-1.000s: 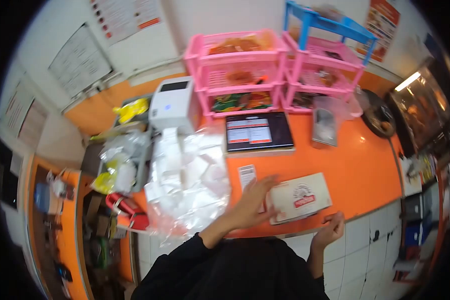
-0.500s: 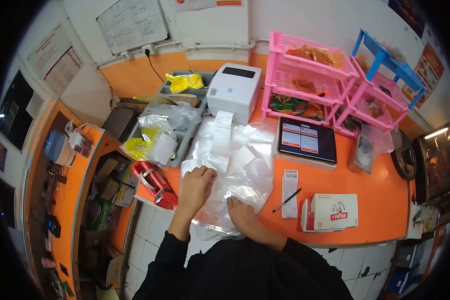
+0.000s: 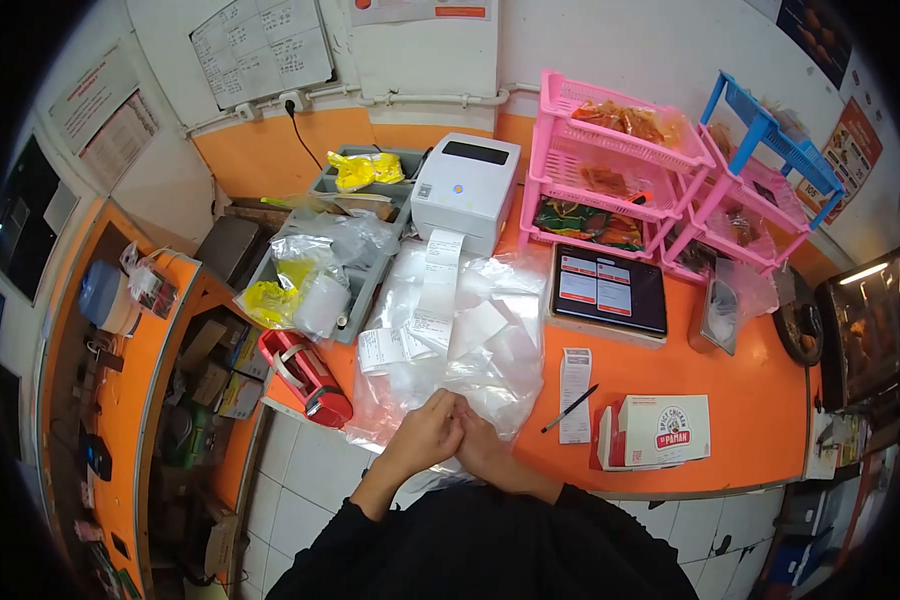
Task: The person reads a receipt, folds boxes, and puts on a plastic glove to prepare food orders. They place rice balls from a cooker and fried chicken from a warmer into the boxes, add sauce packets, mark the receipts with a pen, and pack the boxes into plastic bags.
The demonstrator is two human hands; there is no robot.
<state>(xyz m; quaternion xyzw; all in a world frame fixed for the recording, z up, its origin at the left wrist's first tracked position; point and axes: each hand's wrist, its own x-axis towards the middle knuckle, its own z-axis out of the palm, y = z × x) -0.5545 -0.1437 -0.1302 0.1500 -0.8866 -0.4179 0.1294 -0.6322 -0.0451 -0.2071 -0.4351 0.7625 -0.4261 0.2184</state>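
My left hand (image 3: pixel 422 436) and my right hand (image 3: pixel 478 442) meet over the near edge of clear plastic bags (image 3: pixel 505 365) spread on the orange table. Their fingers are pressed together, and whatever may be between them is hidden. A long printed receipt (image 3: pixel 438 290) hangs from the white label printer (image 3: pixel 467 190) onto the plastic. Curled paper slips (image 3: pixel 381 349) lie just beyond my hands. To the right are another receipt (image 3: pixel 575 385), a black pen (image 3: pixel 570 408) and a white and red food box (image 3: pixel 665 430).
A red tape dispenser (image 3: pixel 308 380) stands left of the plastic, below a grey tray (image 3: pixel 365 300) of bags. Behind are a tablet (image 3: pixel 610 290), pink racks (image 3: pixel 620 150) and a blue rack (image 3: pixel 780 130). A metal container (image 3: pixel 716 318) sits at the right.
My left hand has moved off the paper slips, down and right, to meet my right hand. The slips now show uncovered. The view has shifted slightly.
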